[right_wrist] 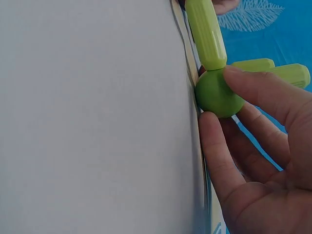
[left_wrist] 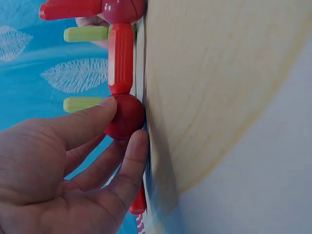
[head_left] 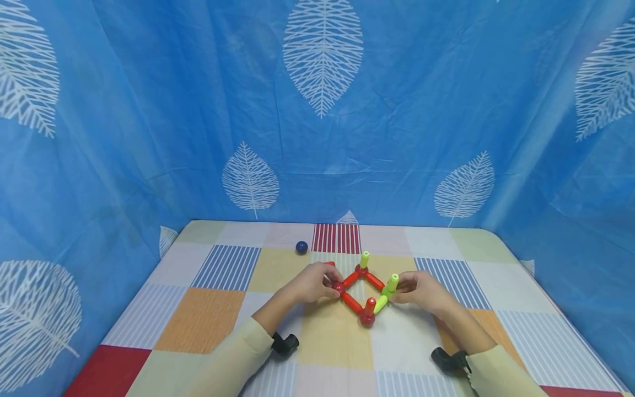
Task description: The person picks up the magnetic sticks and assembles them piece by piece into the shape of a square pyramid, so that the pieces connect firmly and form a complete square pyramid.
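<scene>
A four-sided frame of rods and balls lies on the table. My left hand (head_left: 313, 283) pinches the dark red ball (left_wrist: 127, 116) at its left corner, thumb on top and a finger low against it. My right hand (head_left: 423, 292) grips the green ball (right_wrist: 218, 95) at the right corner between thumb and fingers. Three red rods (head_left: 353, 303) and one yellow-green rod (head_left: 380, 304) form the sides. Yellow-green rods stand upright at the back (head_left: 364, 260) and right (head_left: 392, 283) corners. A red upright rod (head_left: 370, 306) rises from the front red ball (head_left: 366, 318).
Beyond the frame, a dark blue ball (head_left: 301, 247) sits on the patchwork tablecloth (head_left: 198, 320). A red rod (left_wrist: 138, 202) lies behind my left hand, partly hidden. Blue leaf-patterned curtain (head_left: 317, 165) surrounds the table's back and sides. Black wrist mounts (head_left: 285, 344) are on both forearms.
</scene>
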Motion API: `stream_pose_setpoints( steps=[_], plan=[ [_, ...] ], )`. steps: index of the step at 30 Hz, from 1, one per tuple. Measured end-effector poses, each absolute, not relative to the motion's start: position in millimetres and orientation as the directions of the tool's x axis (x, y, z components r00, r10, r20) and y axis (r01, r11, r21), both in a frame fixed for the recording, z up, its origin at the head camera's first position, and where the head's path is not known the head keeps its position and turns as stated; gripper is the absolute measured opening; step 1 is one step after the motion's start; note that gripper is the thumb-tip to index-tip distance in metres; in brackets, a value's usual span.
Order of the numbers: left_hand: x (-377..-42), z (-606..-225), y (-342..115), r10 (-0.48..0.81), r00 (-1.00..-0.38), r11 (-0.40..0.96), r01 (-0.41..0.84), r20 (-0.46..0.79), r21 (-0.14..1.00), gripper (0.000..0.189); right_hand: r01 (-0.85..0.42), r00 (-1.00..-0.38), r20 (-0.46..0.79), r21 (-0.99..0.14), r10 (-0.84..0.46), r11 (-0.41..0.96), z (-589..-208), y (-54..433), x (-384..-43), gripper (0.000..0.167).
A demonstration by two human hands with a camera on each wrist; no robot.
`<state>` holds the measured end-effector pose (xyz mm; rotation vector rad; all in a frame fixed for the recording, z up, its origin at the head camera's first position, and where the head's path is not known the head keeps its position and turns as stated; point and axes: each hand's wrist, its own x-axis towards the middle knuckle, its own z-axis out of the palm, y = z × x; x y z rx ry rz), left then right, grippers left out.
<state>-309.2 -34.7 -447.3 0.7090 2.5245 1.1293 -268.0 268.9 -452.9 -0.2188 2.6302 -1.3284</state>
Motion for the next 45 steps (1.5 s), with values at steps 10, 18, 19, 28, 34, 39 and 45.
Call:
stream_pose_setpoints(
  steps=[10, 18, 19, 28, 34, 39, 45],
  plan=[
    [-314, -449, -38, 0.546, -0.833, 0.588, 0.307, -0.087, 0.748, 0.022, -0.024, -0.967, -0.12, -0.838, -0.226, 0.545, -456, 271, -271, 0.034],
    [-332, -440, -54, 0.554, -0.831, 0.542, 0.322, -0.043, 0.776, 0.026, -0.007, -0.963, -0.136, -0.848, -0.231, 0.529, -458, 272, -271, 0.037],
    [-335, -439, -56, 0.548, -0.836, 0.538, 0.325, -0.03, 0.778, 0.025, -0.005, -0.963, -0.138, -0.851, -0.233, 0.525, -458, 272, -271, 0.037],
    [-353, -442, -61, 0.414, -0.908, 0.617, 0.336, 0.069, 0.712, 0.021, 0.004, -0.962, -0.146, -0.854, -0.231, 0.521, -459, 273, -271, 0.039],
    [-360, -448, -59, 0.392, -0.917, 0.703, 0.351, 0.074, 0.619, 0.021, 0.003, -0.959, -0.149, -0.855, -0.24, 0.519, -458, 273, -272, 0.038],
    [-363, -452, -58, 0.398, -0.917, 0.672, 0.313, 0.029, 0.671, 0.025, -0.003, -0.955, -0.148, -0.86, -0.256, 0.51, -457, 273, -273, 0.037],
    [-367, -454, -55, 0.46, -0.888, 0.653, 0.341, 0.004, 0.676, 0.028, -0.01, -0.953, -0.143, -0.868, -0.269, 0.496, -457, 273, -273, 0.038]
  ],
)
